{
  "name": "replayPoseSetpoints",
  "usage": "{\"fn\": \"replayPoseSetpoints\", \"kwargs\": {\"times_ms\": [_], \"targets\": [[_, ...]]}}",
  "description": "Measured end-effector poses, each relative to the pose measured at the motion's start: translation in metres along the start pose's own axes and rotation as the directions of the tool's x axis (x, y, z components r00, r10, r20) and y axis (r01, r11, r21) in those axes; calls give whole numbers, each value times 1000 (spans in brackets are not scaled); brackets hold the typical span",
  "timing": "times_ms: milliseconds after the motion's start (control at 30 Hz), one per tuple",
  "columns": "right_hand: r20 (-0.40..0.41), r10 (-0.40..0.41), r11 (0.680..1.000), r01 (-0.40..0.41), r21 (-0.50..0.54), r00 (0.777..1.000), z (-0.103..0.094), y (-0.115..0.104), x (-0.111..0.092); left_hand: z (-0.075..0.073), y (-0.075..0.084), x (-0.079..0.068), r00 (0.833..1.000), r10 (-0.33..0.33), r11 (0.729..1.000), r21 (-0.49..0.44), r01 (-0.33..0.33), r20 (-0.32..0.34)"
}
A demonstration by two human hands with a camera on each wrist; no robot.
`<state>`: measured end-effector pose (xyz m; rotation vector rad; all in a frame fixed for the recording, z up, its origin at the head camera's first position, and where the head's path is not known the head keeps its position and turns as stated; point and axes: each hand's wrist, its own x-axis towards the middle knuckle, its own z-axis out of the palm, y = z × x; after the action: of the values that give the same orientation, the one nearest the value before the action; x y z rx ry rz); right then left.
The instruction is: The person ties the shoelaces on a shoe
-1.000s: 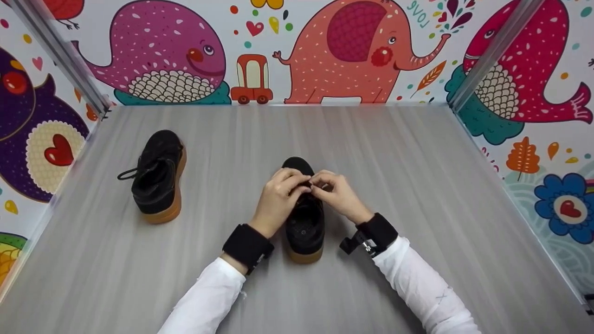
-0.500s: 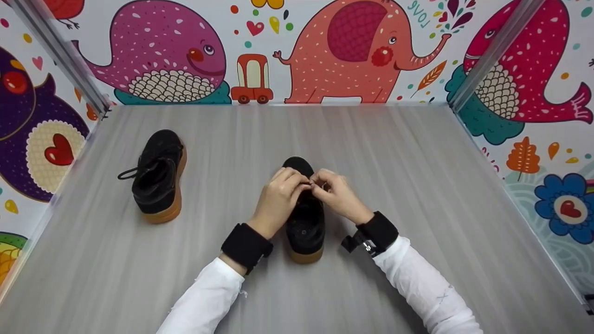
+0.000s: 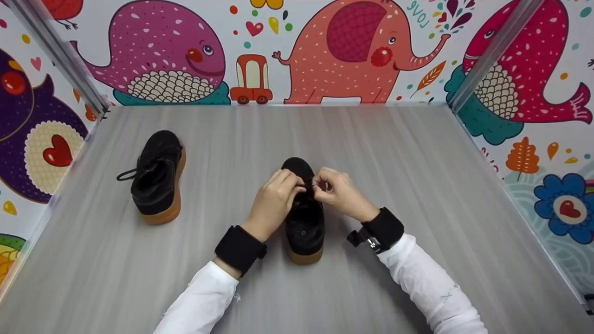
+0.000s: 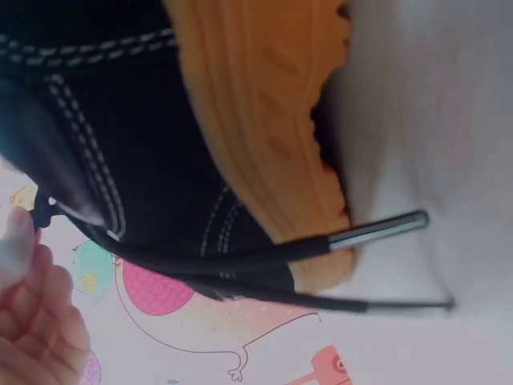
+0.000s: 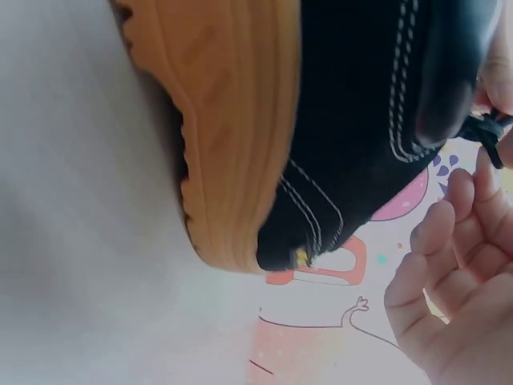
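A black shoe [image 3: 304,236] with a tan sole stands in the middle of the floor panel, toe pointing away from me. Above its tongue my left hand [image 3: 274,198] pinches the black shoelace [image 4: 42,210] between thumb and fingers. Opposite it, my right hand [image 3: 342,194] pinches the lace [image 5: 483,128] too, its other fingers curled loosely. Two lace ends [image 4: 377,231] with metal tips hang down the shoe's side in the left wrist view. The fingers partly hide the knot area in the head view.
A second black shoe [image 3: 158,178] with a tan sole stands to the left, a lace loop [image 3: 126,175] sticking out from its side. Grey wood-grain flooring [image 3: 403,153] lies around both shoes. Walls with printed cartoon animals [image 3: 343,55] enclose the back and sides.
My hands have drawn slightly apart, the left one leftward and the right one rightward, opening a small gap between the fingertips over the shoe. Both shoes stay where they were.
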<state>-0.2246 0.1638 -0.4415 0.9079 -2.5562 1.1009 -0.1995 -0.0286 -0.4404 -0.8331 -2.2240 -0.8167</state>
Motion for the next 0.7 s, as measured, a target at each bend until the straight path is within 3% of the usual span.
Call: {"fn": "replayPoseSetpoints", "kwargs": {"times_ms": [400, 500, 600, 700], "targets": [[53, -69, 996, 72, -58, 996, -11, 2, -1, -12, -5, -4, 994, 44, 997, 51, -50, 103], [69, -115, 989, 121, -84, 991, -13, 5, -1, -15, -7, -6, 991, 46, 997, 57, -54, 123], [61, -173, 970, 181, -162, 983, -16, 8, -1, -17, -10, -7, 989, 47, 996, 64, -57, 143], [48, -235, 926, 239, -292, 971, -20, 11, -1, -20, -12, -8, 986, 53, 995, 73, -66, 161]]}}
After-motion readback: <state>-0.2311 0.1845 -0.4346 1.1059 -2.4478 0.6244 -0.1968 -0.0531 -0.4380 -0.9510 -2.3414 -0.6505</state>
